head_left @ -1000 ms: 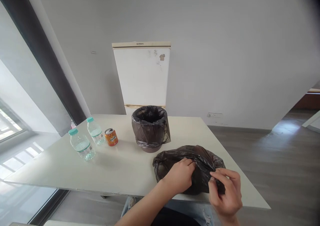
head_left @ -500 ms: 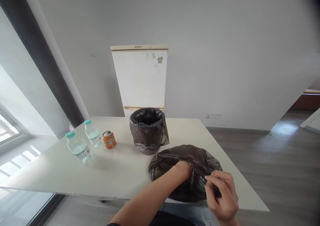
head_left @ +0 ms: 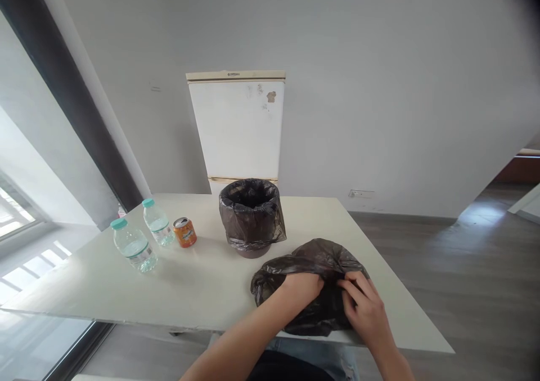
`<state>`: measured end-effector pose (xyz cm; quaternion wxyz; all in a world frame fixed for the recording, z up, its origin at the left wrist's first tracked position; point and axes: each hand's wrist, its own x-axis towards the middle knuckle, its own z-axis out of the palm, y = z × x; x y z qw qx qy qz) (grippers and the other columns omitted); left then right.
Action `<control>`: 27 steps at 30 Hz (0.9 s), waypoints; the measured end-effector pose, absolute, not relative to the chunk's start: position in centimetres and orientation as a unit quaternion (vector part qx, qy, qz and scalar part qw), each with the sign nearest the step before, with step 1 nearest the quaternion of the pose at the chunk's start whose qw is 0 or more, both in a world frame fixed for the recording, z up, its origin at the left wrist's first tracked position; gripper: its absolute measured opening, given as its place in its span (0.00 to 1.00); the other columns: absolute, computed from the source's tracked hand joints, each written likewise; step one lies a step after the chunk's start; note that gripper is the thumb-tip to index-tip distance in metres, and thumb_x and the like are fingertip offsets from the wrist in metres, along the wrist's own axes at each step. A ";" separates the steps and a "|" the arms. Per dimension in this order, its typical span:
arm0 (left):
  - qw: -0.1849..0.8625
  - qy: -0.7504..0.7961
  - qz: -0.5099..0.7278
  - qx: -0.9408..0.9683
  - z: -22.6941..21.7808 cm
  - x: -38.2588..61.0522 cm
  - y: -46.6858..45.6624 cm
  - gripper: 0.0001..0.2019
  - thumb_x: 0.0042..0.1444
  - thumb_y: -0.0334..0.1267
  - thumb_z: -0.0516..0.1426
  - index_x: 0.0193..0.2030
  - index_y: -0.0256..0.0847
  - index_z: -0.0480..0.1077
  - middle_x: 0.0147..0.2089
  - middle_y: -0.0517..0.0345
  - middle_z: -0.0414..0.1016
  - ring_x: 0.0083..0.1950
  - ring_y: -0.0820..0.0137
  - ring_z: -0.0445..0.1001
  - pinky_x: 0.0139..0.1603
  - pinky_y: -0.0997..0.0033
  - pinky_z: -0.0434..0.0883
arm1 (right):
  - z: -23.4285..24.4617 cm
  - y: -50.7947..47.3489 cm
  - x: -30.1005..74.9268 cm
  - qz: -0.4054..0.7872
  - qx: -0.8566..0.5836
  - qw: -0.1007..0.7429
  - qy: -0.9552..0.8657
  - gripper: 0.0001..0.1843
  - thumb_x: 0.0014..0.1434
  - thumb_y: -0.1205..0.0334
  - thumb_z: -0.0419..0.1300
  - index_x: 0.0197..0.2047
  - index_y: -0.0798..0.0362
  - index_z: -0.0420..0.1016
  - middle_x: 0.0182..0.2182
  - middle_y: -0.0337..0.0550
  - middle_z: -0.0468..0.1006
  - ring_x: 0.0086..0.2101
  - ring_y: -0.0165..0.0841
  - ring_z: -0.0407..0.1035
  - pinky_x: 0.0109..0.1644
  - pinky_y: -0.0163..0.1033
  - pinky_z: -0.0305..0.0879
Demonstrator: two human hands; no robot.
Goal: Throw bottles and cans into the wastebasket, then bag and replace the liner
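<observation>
A crumpled dark brown plastic bag (head_left: 312, 260) lies on the white table (head_left: 202, 282) near its front edge. My left hand (head_left: 300, 288) is closed on the bag's top fold, fingers tucked into the plastic. My right hand (head_left: 363, 308) is beside it on the right, fingers pinching the same bunched plastic. The two hands almost touch over the middle of the bag. Behind the bag stands a small bin (head_left: 252, 216) lined with another dark bag, its mouth open upward.
Two water bottles with teal caps (head_left: 131, 245) (head_left: 154, 222) and an orange drink can (head_left: 185, 232) stand at the table's left. A white fridge (head_left: 237, 128) is against the wall behind. Grey floor lies to the right of the table's edge.
My right hand has moved left and in, from the bag's right edge to its middle beside my left hand. The bag is bunched up more tightly.
</observation>
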<state>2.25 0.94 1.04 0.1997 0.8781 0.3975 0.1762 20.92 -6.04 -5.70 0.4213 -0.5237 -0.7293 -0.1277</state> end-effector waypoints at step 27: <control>0.069 0.672 0.529 0.514 4.9 -23.4 -3.6 0.32 0.49 0.49 0.70 0.60 0.47 0.70 0.55 0.51 0.73 0.55 0.55 0.75 0.57 0.51 0.76 | -7.6 -3.8 21.5 0.020 -0.639 0.292 -0.711 0.14 0.63 0.66 0.49 0.41 0.49 0.75 0.46 0.46 0.76 0.36 0.37 0.75 0.38 0.41 0.69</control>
